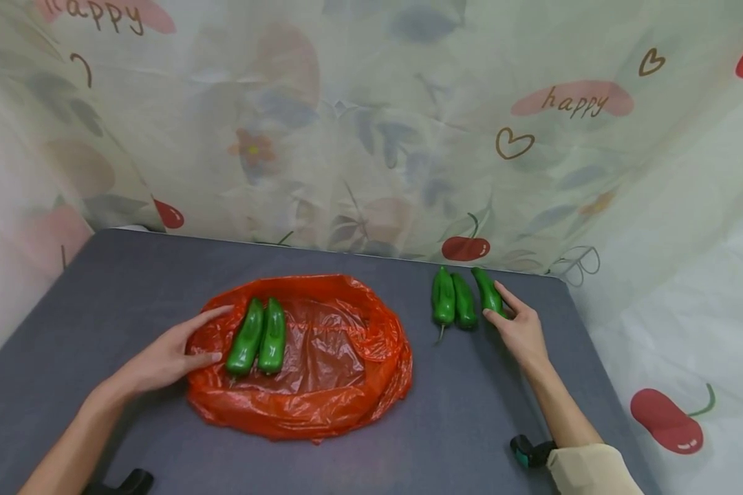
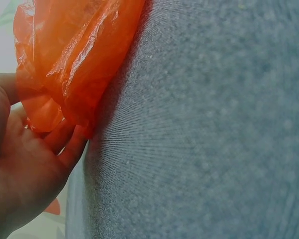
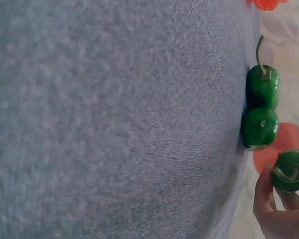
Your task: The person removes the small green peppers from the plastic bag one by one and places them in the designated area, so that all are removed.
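A red plastic bag (image 1: pixel 322 416) lies spread on the table with its mouth turned upward. Two green peppers (image 1: pixel 272 337) rest side by side in its left part. My left hand (image 1: pixel 176 347) grips the bag's left edge; in the left wrist view the film sits between thumb and fingers (image 2: pixel 72 154). Over at the right, my right hand (image 1: pixel 521 333) pinches a green pepper (image 1: pixel 488 292) between thumb and fingers. The right wrist view shows that pepper (image 3: pixel 290 171) end-on, apart from the table. Just left of it lie two more green peppers (image 1: pixel 444 297), one with a long stem.
The dark grey table (image 1: pixel 384 460) ends at a back edge close behind the right-hand peppers. A printed curtain (image 1: pixel 371 137) hangs behind it and continues along both sides. Dark wrist devices (image 1: pixel 529 450) show near both forearms.
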Demonstrator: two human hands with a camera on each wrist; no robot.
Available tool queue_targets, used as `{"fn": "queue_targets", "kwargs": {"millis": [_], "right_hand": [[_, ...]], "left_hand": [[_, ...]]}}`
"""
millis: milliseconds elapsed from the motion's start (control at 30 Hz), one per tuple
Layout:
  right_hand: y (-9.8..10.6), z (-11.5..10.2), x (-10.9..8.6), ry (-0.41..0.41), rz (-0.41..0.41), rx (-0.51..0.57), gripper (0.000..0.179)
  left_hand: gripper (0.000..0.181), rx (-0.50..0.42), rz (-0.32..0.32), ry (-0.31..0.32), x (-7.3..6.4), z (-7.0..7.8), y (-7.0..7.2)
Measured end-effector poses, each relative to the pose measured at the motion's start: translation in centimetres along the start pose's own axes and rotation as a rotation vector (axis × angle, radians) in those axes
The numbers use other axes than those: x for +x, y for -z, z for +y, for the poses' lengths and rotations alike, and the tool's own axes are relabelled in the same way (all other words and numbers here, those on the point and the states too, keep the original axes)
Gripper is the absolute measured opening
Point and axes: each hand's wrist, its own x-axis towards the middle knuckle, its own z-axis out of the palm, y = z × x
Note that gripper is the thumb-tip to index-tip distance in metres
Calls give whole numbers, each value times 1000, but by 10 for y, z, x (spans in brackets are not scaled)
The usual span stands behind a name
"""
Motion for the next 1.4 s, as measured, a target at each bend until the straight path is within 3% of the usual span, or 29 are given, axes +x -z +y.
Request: {"fn": "queue_targets", "kwargs": {"millis": [467,767,900,1133,1400], "right_hand": [[-2,16,12,-36,-29,-84,63],[-5,16,16,-28,-32,-132,63],[-6,18,15,-30,-38,-137,63],[-12,16,14,-10,-5,-143,62],[-15,14,14,-44,-19,-113,60]], "left_hand": [[71,-5,11,-11,-1,0,-1],[72,-24,7,4,-1,-2,-1],[73,-53,2,34,0,-4,-2],[73,-49,10,16,-2,-5,-3],[73,-41,22,26,-2,-3,-4]]}}
